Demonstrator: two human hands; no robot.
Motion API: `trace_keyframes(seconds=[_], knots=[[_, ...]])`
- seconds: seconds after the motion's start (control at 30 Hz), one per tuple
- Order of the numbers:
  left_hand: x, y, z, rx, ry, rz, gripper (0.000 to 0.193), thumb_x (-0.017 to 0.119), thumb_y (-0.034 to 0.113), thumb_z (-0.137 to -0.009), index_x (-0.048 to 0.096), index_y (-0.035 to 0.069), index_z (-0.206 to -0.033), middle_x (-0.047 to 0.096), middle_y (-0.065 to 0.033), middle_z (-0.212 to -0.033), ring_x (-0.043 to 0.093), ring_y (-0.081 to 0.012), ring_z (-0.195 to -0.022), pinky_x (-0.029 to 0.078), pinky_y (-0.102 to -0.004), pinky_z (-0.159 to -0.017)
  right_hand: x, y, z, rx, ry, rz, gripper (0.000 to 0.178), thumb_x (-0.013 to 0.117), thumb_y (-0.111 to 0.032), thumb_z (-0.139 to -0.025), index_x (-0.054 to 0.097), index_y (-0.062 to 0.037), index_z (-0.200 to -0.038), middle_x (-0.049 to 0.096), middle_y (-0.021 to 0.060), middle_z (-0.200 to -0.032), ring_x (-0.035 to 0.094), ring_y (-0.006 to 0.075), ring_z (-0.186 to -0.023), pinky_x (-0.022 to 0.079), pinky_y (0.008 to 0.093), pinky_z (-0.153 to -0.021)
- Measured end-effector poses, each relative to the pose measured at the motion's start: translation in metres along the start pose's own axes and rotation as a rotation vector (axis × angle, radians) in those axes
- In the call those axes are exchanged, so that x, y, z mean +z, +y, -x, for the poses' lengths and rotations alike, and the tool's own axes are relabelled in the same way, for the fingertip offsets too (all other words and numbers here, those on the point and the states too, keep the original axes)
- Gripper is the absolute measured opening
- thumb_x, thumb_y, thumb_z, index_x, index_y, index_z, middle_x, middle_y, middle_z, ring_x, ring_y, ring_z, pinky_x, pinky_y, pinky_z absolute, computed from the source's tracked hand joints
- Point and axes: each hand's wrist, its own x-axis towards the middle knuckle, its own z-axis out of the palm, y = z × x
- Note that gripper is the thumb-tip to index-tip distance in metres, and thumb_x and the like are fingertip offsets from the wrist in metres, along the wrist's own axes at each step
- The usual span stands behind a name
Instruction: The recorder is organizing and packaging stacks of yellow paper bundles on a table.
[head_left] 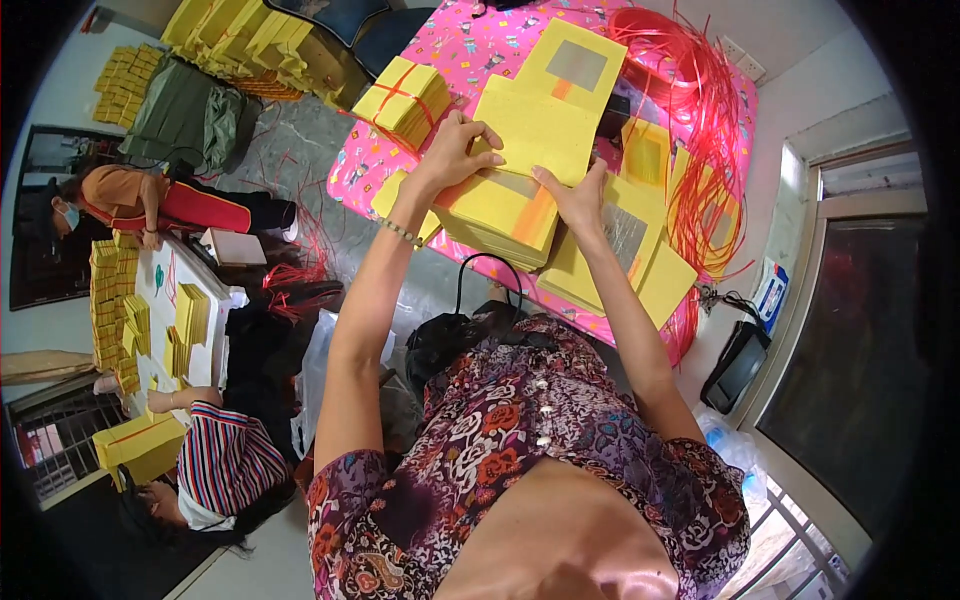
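Note:
Both my hands are on a block of yellow paper (pixel 530 128) over the pink table. My left hand (pixel 455 155) grips its near left edge, thumb and fingers curled on the paper. At the near right corner my right hand (pixel 578 200) pinches it, thumb on top; the fingers beneath are partly hidden. Just below lies a thick stack of yellow paper (pixel 495 235) with a grey patch and an orange stripe on top. Beyond the block is another yellow sheet (pixel 595 50) with a grey square. A yellow bundle tied with red string (pixel 405 100) stands to the left.
Red plastic strings (pixel 700 160) hang over the right of the pink patterned tablecloth (pixel 360 180). More yellow sheets (pixel 620 255) lie right of the stack. At left, two people work at a white table (pixel 205 350) with yellow bundles. Loose red strings (pixel 300 270) litter the floor.

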Motion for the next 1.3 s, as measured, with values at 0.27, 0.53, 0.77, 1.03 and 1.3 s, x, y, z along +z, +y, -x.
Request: trace_keyframes(seconds=[0.27, 0.53, 0.77, 1.03, 1.3], knots=[[-0.009, -0.016, 0.004, 0.037, -0.063, 0.287, 0.023, 0.078, 0.018, -0.084, 0.074, 0.012, -0.106, 0.046, -0.0049, -0.098, 0.047, -0.0197, -0.095, 0.043, -0.0308, -0.084, -0.015, 0.011, 0.005, 0.068, -0.035, -0.172, 0.064, 0.086, -0.028, -0.076, 0.047, 0.0034, -0.116, 0.062, 0.0135, -0.102, 0.062, 0.0203, -0.086, 0.052, 0.0336, -0.079], [-0.008, -0.024, 0.001, 0.036, -0.102, 0.4, 0.023, 0.074, 0.015, -0.087, 0.073, 0.012, -0.109, 0.045, -0.0019, -0.096, 0.045, -0.0155, -0.086, 0.042, -0.0286, -0.079, -0.033, 0.026, -0.004, 0.222, -0.213, -0.308, 0.053, 0.084, -0.024, -0.08, 0.05, 0.0002, -0.112, 0.061, 0.0069, -0.093, 0.057, 0.0134, -0.077, 0.05, 0.027, -0.069], [-0.01, -0.024, 0.007, 0.054, -0.058, 0.359, 0.023, 0.074, 0.009, -0.085, 0.073, 0.01, -0.109, 0.045, -0.0013, -0.094, 0.045, -0.0138, -0.085, 0.044, -0.0276, -0.077, -0.018, -0.042, 0.008, -0.253, 0.13, 0.205, 0.084, 0.091, -0.029, -0.067, 0.04, 0.0027, -0.126, 0.046, 0.0203, -0.124, 0.046, 0.0288, -0.115, 0.041, 0.0416, -0.098], [-0.008, -0.02, 0.007, 0.072, -0.046, 0.375, 0.023, 0.074, 0.009, -0.085, 0.071, 0.01, -0.108, 0.045, -0.0008, -0.092, 0.046, -0.0137, -0.086, 0.044, -0.0275, -0.078, 0.012, -0.042, 0.009, -0.245, 0.151, 0.396, 0.134, 0.093, -0.042, -0.057, 0.006, 0.0037, -0.149, 0.014, 0.0286, -0.149, 0.018, 0.0429, -0.139, 0.021, 0.0547, -0.113], [-0.006, -0.022, 0.008, 0.047, 0.025, 0.328, 0.023, 0.077, 0.014, -0.082, 0.065, 0.008, -0.101, 0.045, -0.002, -0.09, 0.048, -0.0152, -0.084, 0.044, -0.0295, -0.077, -0.007, 0.002, -0.004, -0.323, 0.239, 0.205, 0.105, 0.09, -0.036, -0.066, 0.029, -0.0009, -0.145, 0.034, 0.0289, -0.141, 0.035, 0.0397, -0.132, 0.034, 0.0478, -0.106]])
